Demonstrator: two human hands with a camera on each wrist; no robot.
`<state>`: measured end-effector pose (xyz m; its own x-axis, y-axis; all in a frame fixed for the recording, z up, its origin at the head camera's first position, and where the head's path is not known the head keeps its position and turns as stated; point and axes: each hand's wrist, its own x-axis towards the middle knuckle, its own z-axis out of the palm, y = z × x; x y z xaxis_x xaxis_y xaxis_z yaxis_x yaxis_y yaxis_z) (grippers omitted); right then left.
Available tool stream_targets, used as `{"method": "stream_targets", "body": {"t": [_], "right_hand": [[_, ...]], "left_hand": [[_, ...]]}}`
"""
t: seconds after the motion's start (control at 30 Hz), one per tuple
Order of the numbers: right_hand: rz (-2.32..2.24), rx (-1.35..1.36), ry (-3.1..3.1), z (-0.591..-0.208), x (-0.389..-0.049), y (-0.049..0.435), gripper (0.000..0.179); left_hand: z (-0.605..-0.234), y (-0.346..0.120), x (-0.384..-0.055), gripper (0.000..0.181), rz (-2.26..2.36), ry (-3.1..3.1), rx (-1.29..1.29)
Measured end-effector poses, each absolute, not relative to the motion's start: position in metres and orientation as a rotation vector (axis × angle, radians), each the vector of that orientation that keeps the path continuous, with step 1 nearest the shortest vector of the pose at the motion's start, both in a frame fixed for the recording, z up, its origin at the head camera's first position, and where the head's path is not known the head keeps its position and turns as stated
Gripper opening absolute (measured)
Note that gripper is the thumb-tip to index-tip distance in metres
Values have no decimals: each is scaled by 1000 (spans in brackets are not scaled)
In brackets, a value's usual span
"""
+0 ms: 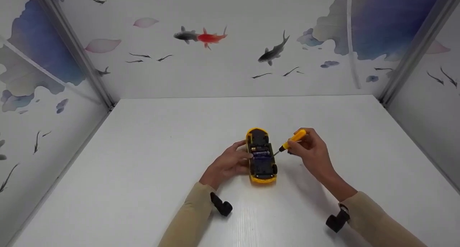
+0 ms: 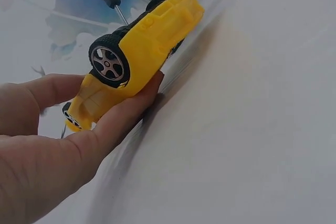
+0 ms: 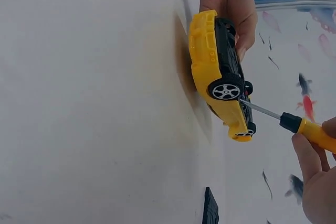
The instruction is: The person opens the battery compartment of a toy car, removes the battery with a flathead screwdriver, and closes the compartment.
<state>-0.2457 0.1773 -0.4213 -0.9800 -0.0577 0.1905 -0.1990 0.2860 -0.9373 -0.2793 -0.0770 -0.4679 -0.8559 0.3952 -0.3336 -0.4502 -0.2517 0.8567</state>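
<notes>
A yellow toy car [image 1: 263, 179] is turned underside up, its black base and an open compartment with batteries [image 1: 261, 154] facing the head camera. My left hand [image 1: 230, 162] holds the car by its side, with fingers under the body and the thumb at the edge, as the left wrist view shows. My right hand [image 1: 312, 152] grips a screwdriver [image 1: 295, 138] with a yellow handle and black collar. Its metal shaft [image 3: 262, 109] slants down to the compartment's edge. Whether the tip is under a battery cannot be made out.
A flat black piece [image 3: 210, 209] shows at the bottom of the right wrist view. Both hands work over a white table [image 1: 143, 189], enclosed by panels [image 1: 230, 71] printed with fish and petals. Black cameras [image 1: 337, 222] are strapped at both wrists.
</notes>
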Motion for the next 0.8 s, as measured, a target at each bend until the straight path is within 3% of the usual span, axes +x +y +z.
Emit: {"method": "stream_targets", "body": {"t": [0.23, 0.8], "right_hand": [[1613, 297, -2451, -421, -243, 171, 36], [1822, 207, -2373, -433, -248, 169, 38]], "left_hand": [[-469, -75, -281, 79, 2119, 1522, -45], [-467, -75, -280, 79, 2094, 1591, -22]]}}
